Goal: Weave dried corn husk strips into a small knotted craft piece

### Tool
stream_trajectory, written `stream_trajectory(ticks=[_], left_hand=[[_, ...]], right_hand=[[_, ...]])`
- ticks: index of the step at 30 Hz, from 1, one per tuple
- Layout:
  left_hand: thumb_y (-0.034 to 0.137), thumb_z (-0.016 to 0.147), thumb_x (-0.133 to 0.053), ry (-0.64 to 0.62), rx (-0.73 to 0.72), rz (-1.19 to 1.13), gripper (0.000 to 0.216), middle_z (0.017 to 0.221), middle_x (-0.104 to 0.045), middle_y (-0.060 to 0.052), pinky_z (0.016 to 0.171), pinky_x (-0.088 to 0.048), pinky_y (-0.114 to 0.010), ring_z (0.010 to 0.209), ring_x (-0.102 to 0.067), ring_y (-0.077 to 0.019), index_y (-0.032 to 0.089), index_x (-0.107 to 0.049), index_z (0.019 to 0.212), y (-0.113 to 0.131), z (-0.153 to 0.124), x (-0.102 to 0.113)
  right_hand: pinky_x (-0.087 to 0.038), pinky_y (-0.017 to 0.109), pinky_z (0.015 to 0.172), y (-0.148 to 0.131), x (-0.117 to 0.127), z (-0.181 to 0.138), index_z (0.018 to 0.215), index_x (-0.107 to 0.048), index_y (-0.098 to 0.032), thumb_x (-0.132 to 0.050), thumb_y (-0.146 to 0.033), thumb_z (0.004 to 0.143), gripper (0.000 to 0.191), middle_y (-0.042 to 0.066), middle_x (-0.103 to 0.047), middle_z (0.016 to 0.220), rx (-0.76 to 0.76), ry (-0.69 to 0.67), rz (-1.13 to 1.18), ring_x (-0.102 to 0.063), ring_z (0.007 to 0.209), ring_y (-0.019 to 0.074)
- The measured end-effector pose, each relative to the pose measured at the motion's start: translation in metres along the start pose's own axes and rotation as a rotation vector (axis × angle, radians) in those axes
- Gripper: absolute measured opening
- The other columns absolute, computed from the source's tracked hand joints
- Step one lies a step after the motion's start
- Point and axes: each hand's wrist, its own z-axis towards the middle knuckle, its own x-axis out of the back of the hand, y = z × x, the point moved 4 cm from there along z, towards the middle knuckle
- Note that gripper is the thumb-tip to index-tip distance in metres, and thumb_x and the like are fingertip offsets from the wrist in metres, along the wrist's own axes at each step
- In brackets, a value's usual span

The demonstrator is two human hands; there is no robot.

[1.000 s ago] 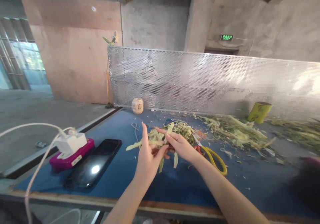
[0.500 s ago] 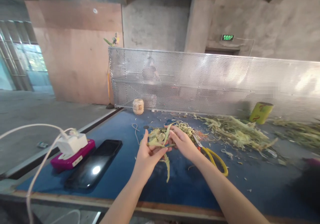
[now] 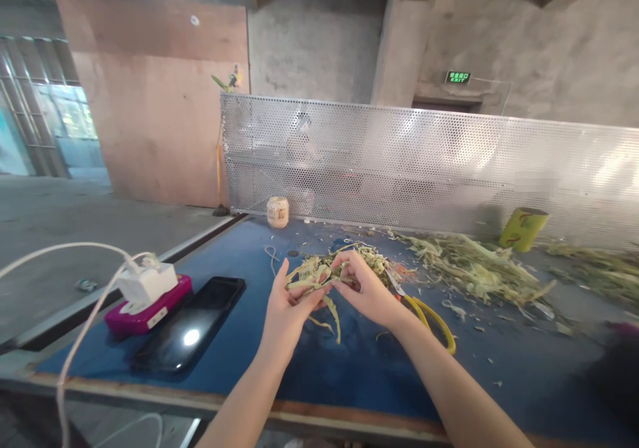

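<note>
In the head view, my left hand (image 3: 292, 305) is closed around pale green dried leaf strips (image 3: 333, 318), its thumb laid across them. Some strip ends hang down below the fingers. My right hand (image 3: 367, 291) is beside it, its thumb and curled fingers pinching at the same strips near the left thumb tip. Part of the strips is hidden by the fingers. Just beyond both hands lies a heap of short dried plant scraps (image 3: 372, 259). Scissors with yellow handles (image 3: 442, 325) rest right of my right hand, partly covered by my forearm.
A black phone (image 3: 192, 325) and a magenta power strip (image 3: 150, 316) with a white charger (image 3: 148, 281) lie at left. A twine spool (image 3: 277, 212) stands at the back. Long dried leaves (image 3: 474, 265) and a yellow-green cylinder (image 3: 524, 229) are at right, before a perforated metal screen (image 3: 349, 162).
My right fingers have curled in, and the leaf strip that stuck up between the hands is now folded down. A thin strand now hangs below my left hand.
</note>
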Motion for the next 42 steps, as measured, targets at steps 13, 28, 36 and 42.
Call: stream_trajectory(ticks=[13, 28, 36, 42], left_hand=[[0.02, 0.063, -0.07, -0.111, -0.008, 0.085, 0.097, 0.07, -0.069, -0.003, 0.069, -0.053, -0.034, 0.072, -0.066, -0.0204, 0.018, -0.008, 0.137, -0.003, -0.004, -0.006], [0.014, 0.063, -0.068, -0.214, 0.116, 0.046, 0.093, 0.072, -0.07, -0.006, 0.067, -0.053, -0.038, 0.072, -0.067, -0.0236, 0.018, -0.012, 0.136, -0.014, -0.005, -0.011], [0.006, 0.06, -0.069, -0.049, 0.059, -0.073, 0.092, 0.078, -0.07, -0.008, 0.073, -0.052, -0.036, 0.079, -0.066, -0.023, 0.015, -0.016, 0.135, -0.001, -0.003, -0.003], [0.012, 0.057, -0.073, 0.033, 0.006, -0.105, 0.085, 0.069, -0.07, -0.004, 0.069, -0.052, -0.03, 0.071, -0.066, -0.018, 0.013, -0.028, 0.13, 0.001, 0.002, 0.006]], right_hand=[[-0.043, 0.026, 0.062, 0.019, -0.006, 0.006, 0.065, -0.055, -0.016, -0.046, -0.043, 0.079, 0.032, 0.001, -0.055, 0.063, -0.28, -0.041, 0.189, -0.054, 0.062, 0.0134], [-0.034, 0.024, 0.048, 0.019, -0.001, 0.007, 0.052, -0.054, -0.017, -0.063, -0.039, 0.065, 0.027, 0.0, -0.051, 0.057, -0.204, 0.22, 0.164, -0.042, 0.051, 0.0103], [-0.044, 0.031, 0.072, 0.003, 0.007, 0.002, 0.106, -0.045, -0.02, -0.047, -0.021, 0.078, 0.029, 0.005, -0.054, 0.089, 0.065, 0.204, -0.092, -0.052, 0.078, 0.0153], [-0.043, 0.036, 0.079, -0.022, -0.009, -0.009, 0.102, -0.054, -0.025, -0.046, -0.009, 0.076, 0.032, 0.007, -0.047, 0.102, 0.491, 0.031, -0.481, -0.047, 0.095, 0.0184]])
